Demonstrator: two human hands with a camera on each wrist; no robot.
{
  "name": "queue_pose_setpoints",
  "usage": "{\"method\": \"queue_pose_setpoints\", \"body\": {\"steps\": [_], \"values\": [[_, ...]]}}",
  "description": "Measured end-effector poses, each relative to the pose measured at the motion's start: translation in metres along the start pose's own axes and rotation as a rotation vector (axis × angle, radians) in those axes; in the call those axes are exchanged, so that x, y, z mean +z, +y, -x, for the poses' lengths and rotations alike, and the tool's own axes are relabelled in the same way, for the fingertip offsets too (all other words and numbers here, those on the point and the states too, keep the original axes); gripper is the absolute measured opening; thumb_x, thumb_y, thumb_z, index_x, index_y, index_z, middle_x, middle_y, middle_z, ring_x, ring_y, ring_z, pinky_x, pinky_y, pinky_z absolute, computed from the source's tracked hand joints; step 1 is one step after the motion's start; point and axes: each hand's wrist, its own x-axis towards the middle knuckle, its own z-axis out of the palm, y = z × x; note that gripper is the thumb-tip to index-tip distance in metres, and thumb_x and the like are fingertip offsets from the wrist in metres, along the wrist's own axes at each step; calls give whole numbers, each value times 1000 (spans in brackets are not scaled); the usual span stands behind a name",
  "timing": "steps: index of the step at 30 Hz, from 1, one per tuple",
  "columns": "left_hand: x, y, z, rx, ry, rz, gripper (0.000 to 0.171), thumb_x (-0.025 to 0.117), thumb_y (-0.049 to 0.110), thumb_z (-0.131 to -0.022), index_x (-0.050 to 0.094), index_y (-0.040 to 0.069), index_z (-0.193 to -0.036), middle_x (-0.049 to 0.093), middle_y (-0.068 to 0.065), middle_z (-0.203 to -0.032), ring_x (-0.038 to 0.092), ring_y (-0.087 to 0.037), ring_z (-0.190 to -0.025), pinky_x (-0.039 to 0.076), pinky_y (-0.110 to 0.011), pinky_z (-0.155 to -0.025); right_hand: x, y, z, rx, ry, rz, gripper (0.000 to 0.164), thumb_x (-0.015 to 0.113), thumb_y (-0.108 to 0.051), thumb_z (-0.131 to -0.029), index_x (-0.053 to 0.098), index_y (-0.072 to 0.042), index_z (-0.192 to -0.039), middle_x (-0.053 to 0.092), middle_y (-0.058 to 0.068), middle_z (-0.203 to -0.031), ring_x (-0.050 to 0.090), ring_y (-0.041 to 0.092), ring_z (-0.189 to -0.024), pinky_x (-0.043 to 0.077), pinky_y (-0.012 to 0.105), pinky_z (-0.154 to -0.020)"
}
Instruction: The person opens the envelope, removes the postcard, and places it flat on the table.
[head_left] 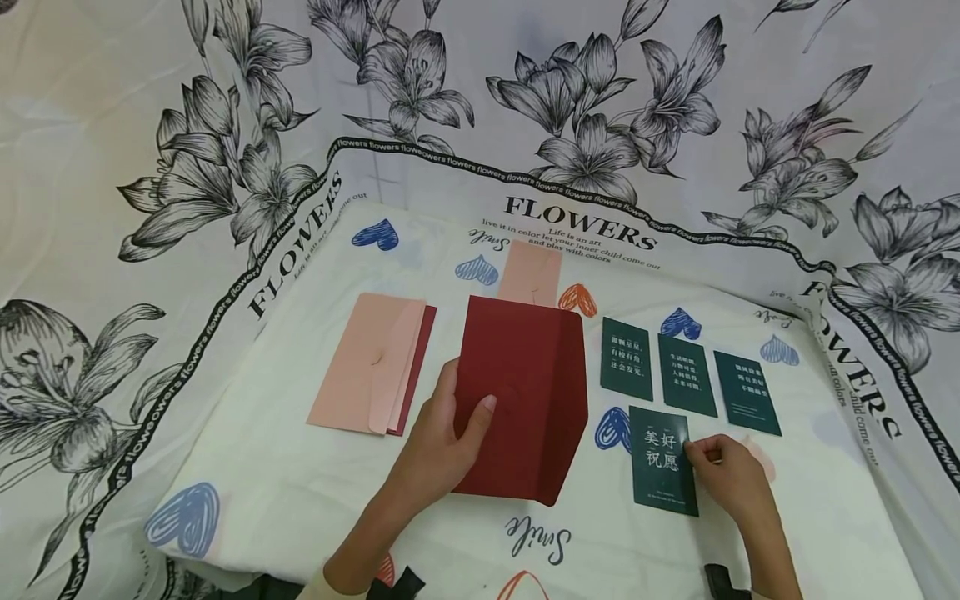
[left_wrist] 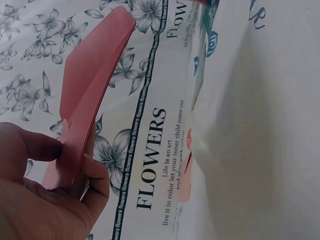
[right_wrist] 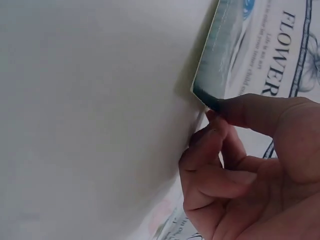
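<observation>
A white cloth [head_left: 450, 171], printed with flowers and hearts, covers the counter [head_left: 262, 492] under both hands. The largest container is a red envelope [head_left: 525, 400], which the left hand [head_left: 442, 442] grasps at its left side, thumb on the front and fingers behind. Its flap is unfolded, pointing to the side of the right hand [head_left: 731, 479]; whether something is inside, I cannot tell.

To the left of the left hand, a pink envelope [head_left: 367, 358] lies on top of a small pile, with a red edge [head_left: 413, 367] showing under it. Its contents are hidden. Farther beyond the left hand, a pink piece [head_left: 529, 271] is partly covered from sight by the red envelope.

The right hand pinches the right edge of a green card [head_left: 663, 462] with large white characters; this card is outside the envelopes. Beyond the right hand, three smaller green cards [head_left: 687, 375] lie in a row, apart from each other, also outside any envelope.
</observation>
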Motion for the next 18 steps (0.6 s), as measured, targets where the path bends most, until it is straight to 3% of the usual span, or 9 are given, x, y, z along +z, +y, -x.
{"method": "queue_pose_setpoints", "body": {"steps": [6, 9, 15, 18], "values": [[2, 1, 0, -4, -3, -2, 54, 61, 16, -108, 35, 29, -154, 59, 7, -136, 64, -16, -122, 61, -37, -91, 2, -6, 0, 6, 25, 17, 33, 67, -26, -103, 64, 7, -108, 70, 18, -95, 61, 29, -84, 54, 35, -66], [4, 2, 0, -8, -15, 1, 55, 62, 16, -108, 34, 30, -154, 59, 7, -136, 63, -16, -123, 60, -37, -91, -1, -15, 6, -43, 61, 12, 32, 66, -27, -104, 64, 5, -108, 70, 18, -97, 64, 29, -86, 56, 32, -67], [10, 1, -2, -5, -39, 13, 56, 61, 18, -108, 33, 31, -155, 60, 8, -136, 64, -14, -122, 60, -38, -93, -6, -54, 35, -306, 121, -22, 33, 66, -38, -106, 67, -6, -117, 72, 8, -102, 64, 24, -91, 53, 25, -70], [14, 1, -3, -6, -53, 28, 56, 61, 20, -109, 33, 31, -155, 60, 8, -136, 64, -14, -122, 59, -38, -93, -5, -82, 53, -430, 117, -97, 30, 64, -38, -107, 70, -13, -122, 74, 1, -106, 66, 19, -94, 54, 23, -75]]}}
